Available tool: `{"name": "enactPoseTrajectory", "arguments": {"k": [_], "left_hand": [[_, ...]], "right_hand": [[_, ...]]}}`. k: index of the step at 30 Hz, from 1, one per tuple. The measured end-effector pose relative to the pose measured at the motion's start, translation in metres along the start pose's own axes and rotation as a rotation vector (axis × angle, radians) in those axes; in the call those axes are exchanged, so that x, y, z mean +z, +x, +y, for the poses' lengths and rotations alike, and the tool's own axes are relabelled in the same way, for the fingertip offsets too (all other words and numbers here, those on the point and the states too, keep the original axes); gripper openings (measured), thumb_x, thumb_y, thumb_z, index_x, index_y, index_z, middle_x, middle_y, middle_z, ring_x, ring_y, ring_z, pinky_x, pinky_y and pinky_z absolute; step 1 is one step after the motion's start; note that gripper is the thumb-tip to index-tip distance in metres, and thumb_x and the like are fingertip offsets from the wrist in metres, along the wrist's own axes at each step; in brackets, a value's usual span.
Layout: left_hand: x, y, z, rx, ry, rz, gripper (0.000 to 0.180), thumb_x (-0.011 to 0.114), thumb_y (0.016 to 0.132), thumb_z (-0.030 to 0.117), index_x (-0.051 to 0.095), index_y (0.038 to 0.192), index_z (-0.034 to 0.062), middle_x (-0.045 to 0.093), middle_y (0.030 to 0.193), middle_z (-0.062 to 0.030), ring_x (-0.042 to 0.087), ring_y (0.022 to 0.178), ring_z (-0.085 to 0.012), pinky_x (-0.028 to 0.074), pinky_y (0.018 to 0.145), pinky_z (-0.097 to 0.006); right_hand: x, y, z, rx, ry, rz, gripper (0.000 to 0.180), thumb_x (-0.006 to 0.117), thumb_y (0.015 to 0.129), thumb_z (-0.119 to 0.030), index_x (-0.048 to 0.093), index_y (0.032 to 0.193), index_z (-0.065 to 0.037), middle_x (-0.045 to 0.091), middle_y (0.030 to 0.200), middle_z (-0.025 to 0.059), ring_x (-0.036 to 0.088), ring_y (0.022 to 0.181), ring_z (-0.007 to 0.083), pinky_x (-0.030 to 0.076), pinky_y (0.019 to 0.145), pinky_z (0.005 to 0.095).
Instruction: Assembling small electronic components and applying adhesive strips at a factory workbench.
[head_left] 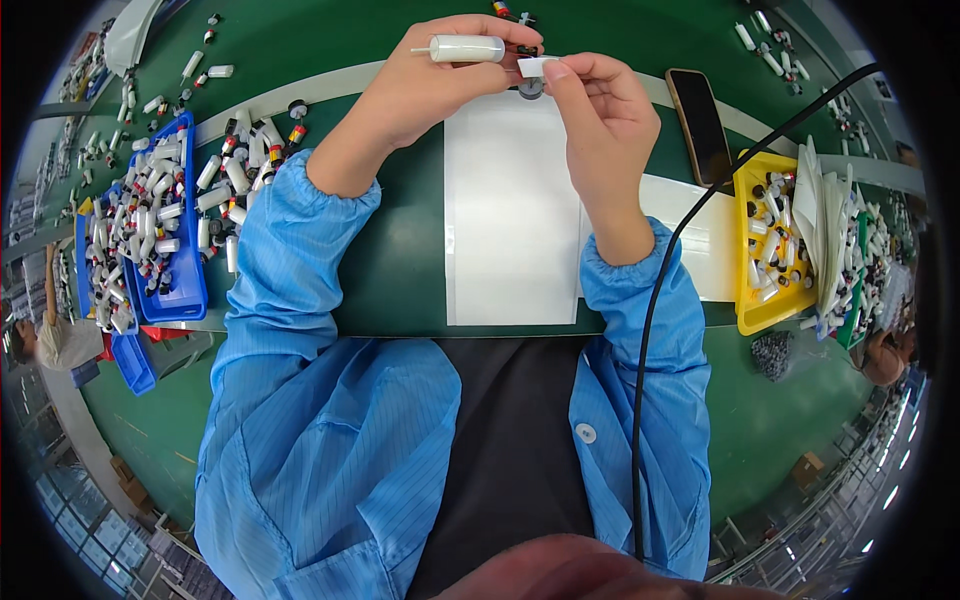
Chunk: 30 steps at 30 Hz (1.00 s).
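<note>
Now mid-labelling, I judge: left hand point(425, 85) grip closed round white cylinder point(467, 48); right hand point(600, 110) pinches small white label point(535, 66). Next needs label aligned square on cylinder.

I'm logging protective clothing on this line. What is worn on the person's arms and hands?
Both arms are in a light blue smock with fine stripes; each sleeve is baggy and creased and ends in a gathered elastic cuff at the wrist. The left hand and right hand are bare: no gloves, rings or watch can be seen on them. A white snap button sits on the smock's front.
</note>
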<state>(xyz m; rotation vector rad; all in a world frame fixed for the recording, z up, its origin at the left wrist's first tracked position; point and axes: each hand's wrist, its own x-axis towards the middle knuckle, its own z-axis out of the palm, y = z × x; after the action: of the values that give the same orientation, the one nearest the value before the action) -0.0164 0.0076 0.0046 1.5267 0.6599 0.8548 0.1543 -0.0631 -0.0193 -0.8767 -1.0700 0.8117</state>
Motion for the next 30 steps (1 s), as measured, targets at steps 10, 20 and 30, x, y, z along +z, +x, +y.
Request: {"name": "enactPoseTrajectory", "arguments": {"k": [10,20,30], "left_hand": [[0.004,0.001,-0.002,0.004,0.037,-0.011,0.028,0.070,0.094,0.012,0.068,0.119,-0.0013,0.070,0.113,-0.0103,0.068,0.102,-0.0177,0.055,0.093,-0.030],[0.005,0.001,0.003,0.035,0.004,-0.053,0.027,0.067,0.095,0.008,0.068,0.120,-0.0013,0.070,0.113,-0.0120,0.068,0.103,-0.0190,0.057,0.093,-0.031],[-0.001,0.000,0.013,0.072,-0.215,-0.048,0.033,0.069,0.092,0.004,0.063,0.123,-0.0036,0.068,0.119,-0.0148,0.067,0.107,-0.0206,0.057,0.093,-0.034]], "right_hand": [[0.009,-0.007,0.009,-0.035,-0.105,0.120,0.014,0.073,0.091,-0.004,0.066,0.102,0.002,0.071,0.096,0.0068,0.064,0.085,0.0091,0.051,0.078,0.0214],[0.000,0.000,0.015,0.175,0.192,0.094,0.027,0.074,0.091,-0.008,0.058,0.111,-0.002,0.063,0.102,0.0033,0.058,0.087,0.0081,0.047,0.080,0.0235],[-0.019,0.015,0.025,0.283,0.550,-0.052,0.025,0.061,0.098,-0.019,0.060,0.121,-0.008,0.062,0.105,0.0021,0.056,0.091,0.0125,0.042,0.088,0.0277]]}}
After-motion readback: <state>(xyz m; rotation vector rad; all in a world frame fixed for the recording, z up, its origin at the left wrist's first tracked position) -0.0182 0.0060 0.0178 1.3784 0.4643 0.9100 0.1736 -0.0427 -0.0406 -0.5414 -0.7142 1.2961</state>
